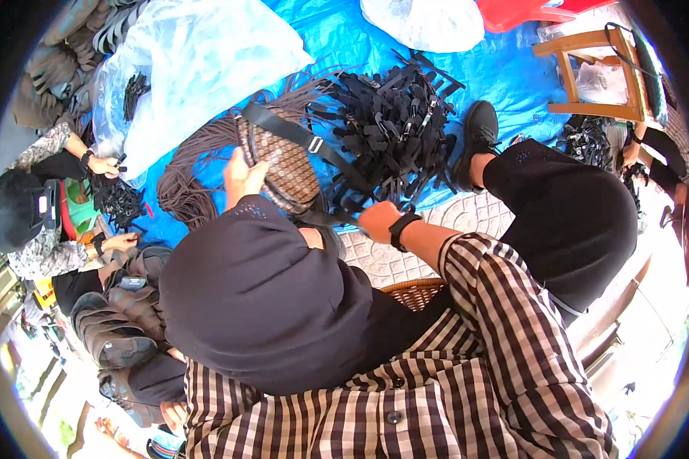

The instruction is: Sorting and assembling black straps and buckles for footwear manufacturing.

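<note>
A small brown patterned bag with dark edging is tilted above my left knee. My left hand is closed on its left edge, the thumb lying over the patterned face. A black strap with a light metal buckle crosses the bag's top and runs down to the right. My right hand is closed around the strap's lower end, beside the bag's bottom; its fingertips are partly hidden. Just beyond lies a big heap of black straps with clips. Bundled dark brown cords lie left of the bag.
A blue tarp covers the ground, with clear plastic sheeting on it. At left a co-worker in a black cap handles black straps near stacked dark bags. A wooden stool and another person's hand are at right. A wicker basket is below me.
</note>
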The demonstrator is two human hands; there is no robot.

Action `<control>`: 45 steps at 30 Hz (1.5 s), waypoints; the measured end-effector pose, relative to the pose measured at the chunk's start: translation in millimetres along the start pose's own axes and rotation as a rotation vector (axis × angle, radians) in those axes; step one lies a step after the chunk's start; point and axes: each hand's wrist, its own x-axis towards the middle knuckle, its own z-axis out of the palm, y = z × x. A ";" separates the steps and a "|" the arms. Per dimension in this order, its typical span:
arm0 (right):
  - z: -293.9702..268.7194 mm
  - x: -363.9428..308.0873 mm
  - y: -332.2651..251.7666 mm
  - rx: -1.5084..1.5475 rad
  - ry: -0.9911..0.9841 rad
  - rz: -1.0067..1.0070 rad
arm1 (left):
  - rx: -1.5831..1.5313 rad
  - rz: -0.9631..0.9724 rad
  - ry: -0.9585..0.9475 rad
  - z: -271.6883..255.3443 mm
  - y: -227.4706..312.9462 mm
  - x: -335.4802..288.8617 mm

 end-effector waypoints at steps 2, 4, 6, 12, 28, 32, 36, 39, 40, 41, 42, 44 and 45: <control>3.6 -5.3 1.0 0.034 -0.021 0.025 | 0.044 -0.040 0.031 -8.7 24.4 -9.1; 9.3 1.2 -11.2 0.097 -0.124 -0.093 | 0.122 -0.062 0.043 -32.9 14.7 -24.2; 16.2 7.5 -28.7 0.132 -0.067 -0.123 | 0.263 -0.120 0.060 -60.6 -3.4 -39.7; -0.5 4.5 -19.6 0.178 -0.032 0.134 | 0.408 -0.193 0.079 -71.8 -23.1 -57.7; -3.4 58.7 6.5 1.038 0.073 0.519 | 0.191 -0.001 0.133 -60.3 2.0 -60.3; 0.1 68.1 -49.2 0.469 0.427 0.233 | 0.153 0.044 0.154 -69.2 6.5 -59.4; 0.6 48.2 -53.3 0.262 0.446 -0.125 | 0.059 0.095 0.144 -41.1 13.7 -70.0; -0.1 45.3 -40.3 0.248 0.497 -0.084 | -0.013 0.149 0.148 -20.4 24.2 -69.4; -8.2 47.4 -42.3 0.244 0.502 -0.086 | -0.028 0.166 0.157 -21.2 28.4 -67.7; -18.5 53.9 -47.1 0.342 0.528 -0.113 | -0.044 0.185 0.165 -22.2 33.3 -65.6; -32.0 61.5 -52.4 0.434 0.551 -0.140 | 0.061 0.137 -0.034 -20.3 42.4 -58.7; -53.9 79.2 -49.1 0.739 0.695 -0.103 | 0.036 0.198 -0.287 6.2 71.6 -40.8; -72.1 87.0 -62.5 0.801 0.764 -0.116 | -0.046 0.258 -0.340 0.2 60.0 -31.0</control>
